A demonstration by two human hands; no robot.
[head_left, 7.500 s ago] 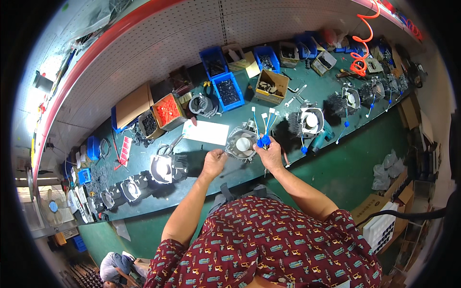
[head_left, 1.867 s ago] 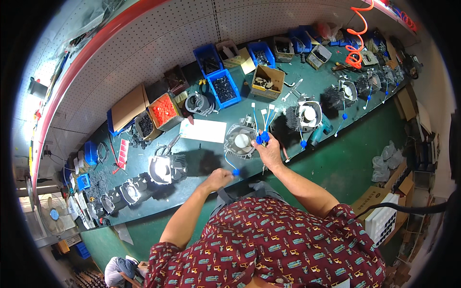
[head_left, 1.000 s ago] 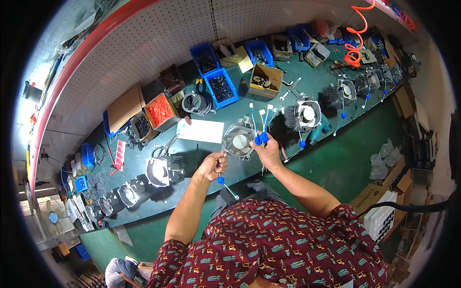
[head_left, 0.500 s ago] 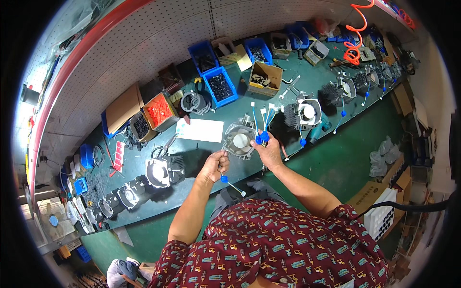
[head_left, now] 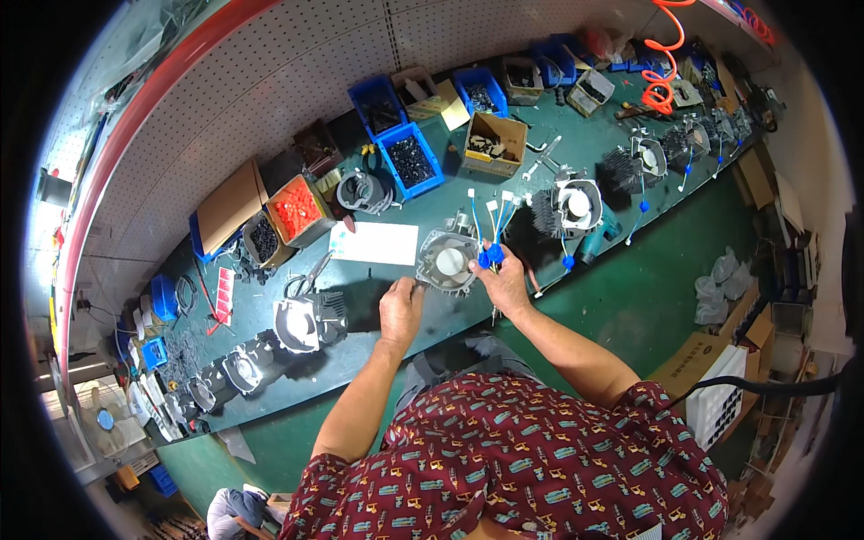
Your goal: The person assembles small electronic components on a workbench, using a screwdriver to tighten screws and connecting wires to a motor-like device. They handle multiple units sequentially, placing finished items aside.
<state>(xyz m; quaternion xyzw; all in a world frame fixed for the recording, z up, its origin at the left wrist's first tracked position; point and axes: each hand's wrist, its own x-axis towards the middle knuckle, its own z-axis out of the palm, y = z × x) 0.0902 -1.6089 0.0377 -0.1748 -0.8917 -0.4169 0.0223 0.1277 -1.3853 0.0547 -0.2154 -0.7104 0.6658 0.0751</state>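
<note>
My right hand (head_left: pixel 504 286) is closed round a bunch of wire leads (head_left: pixel 493 256) with blue round parts; their white plugs stick up above it. Its thumb lies at the right edge of a round grey metal housing (head_left: pixel 448 263) with a pale disc inside. My left hand (head_left: pixel 401 310) is at the housing's lower left edge, back of the hand up and fingers curled in; whatever they hold is hidden. To the left of the housing lies a white sheet (head_left: pixel 374 243). A finned housing (head_left: pixel 578 205) with a blue-ended lead stands to the right.
More finned housings (head_left: pixel 309 322) line the front left of the green bench (head_left: pixel 369 346). Blue bins (head_left: pixel 410 160) of black parts, a box of orange parts (head_left: pixel 297 211) and a cardboard box (head_left: pixel 495 144) stand behind. A teal power tool (head_left: pixel 598 238) lies right. A person (head_left: pixel 236 513) shows at the lower left.
My left hand has turned over and moved slightly up to the housing's edge. The lead with a blue part that hung from it no longer shows. My right hand stays with its bunch.
</note>
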